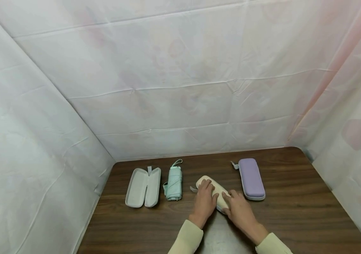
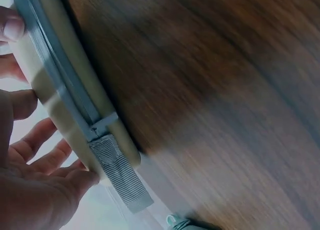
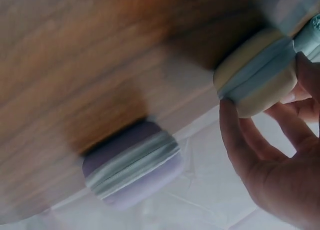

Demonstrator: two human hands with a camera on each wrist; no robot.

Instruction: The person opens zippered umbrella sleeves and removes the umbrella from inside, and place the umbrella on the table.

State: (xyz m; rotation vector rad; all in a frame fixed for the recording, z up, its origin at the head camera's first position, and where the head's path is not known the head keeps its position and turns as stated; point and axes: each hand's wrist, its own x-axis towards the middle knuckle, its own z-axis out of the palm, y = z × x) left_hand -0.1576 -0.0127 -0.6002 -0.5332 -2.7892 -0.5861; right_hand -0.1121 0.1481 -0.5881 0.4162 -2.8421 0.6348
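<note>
A cream zip case (image 1: 220, 189) lies closed and slanted on the table, its grey pull tab (image 2: 121, 172) at the far-left end. My left hand (image 1: 204, 201) rests over its far half, thumb and fingertips on the shell. At the near-right end, my right hand (image 1: 241, 211) touches it with thumb and fingers; in the right wrist view this hand (image 3: 280, 160) has its fingertips around the end of the cream case (image 3: 257, 72). The left wrist view shows the left hand (image 2: 45, 175) with fingertips along the case's side and top.
To the right lies a closed purple case (image 1: 252, 178). Left of the cream case is a folded mint umbrella (image 1: 174, 183), and farther left an opened white case (image 1: 136, 188). Pale curtains (image 1: 180, 116) stand behind the wooden table (image 1: 294, 211) and at both sides.
</note>
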